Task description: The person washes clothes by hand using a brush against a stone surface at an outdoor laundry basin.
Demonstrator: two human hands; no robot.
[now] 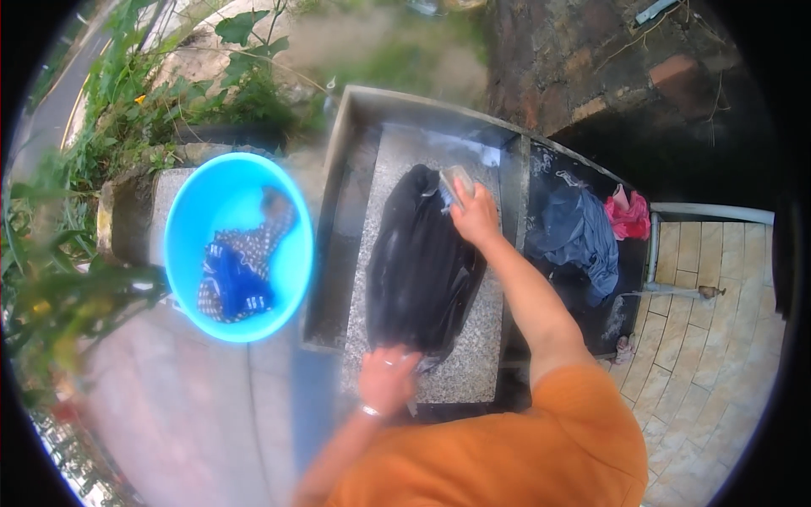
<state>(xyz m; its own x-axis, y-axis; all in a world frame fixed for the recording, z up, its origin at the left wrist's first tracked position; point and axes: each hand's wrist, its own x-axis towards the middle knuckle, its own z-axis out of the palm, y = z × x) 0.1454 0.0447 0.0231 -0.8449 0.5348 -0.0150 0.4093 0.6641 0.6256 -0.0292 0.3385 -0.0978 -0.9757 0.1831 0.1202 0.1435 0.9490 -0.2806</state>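
Note:
A wet black garment (pixel 421 266) lies stretched lengthwise over a speckled stone slab (pixel 478 355) set in a concrete wash trough (pixel 336 165). My right hand (pixel 475 212) grips a scrubbing brush (pixel 457 184) with a pale back, its bluish bristles against the garment's far right edge. At the near end, my left hand (pixel 389 377) clasps the bottom of the garment; its fingers are partly blurred. A bracelet circles my left wrist.
Left of the trough stands a bright blue basin (pixel 184 253) holding blue and patterned clothes (pixel 244 272). Grey-blue cloth (pixel 580 231) and a pink garment (pixel 627 212) lie in the dark right compartment. A tap (pixel 709 292) juts from a pipe at right. Plants (pixel 241 89) border the left.

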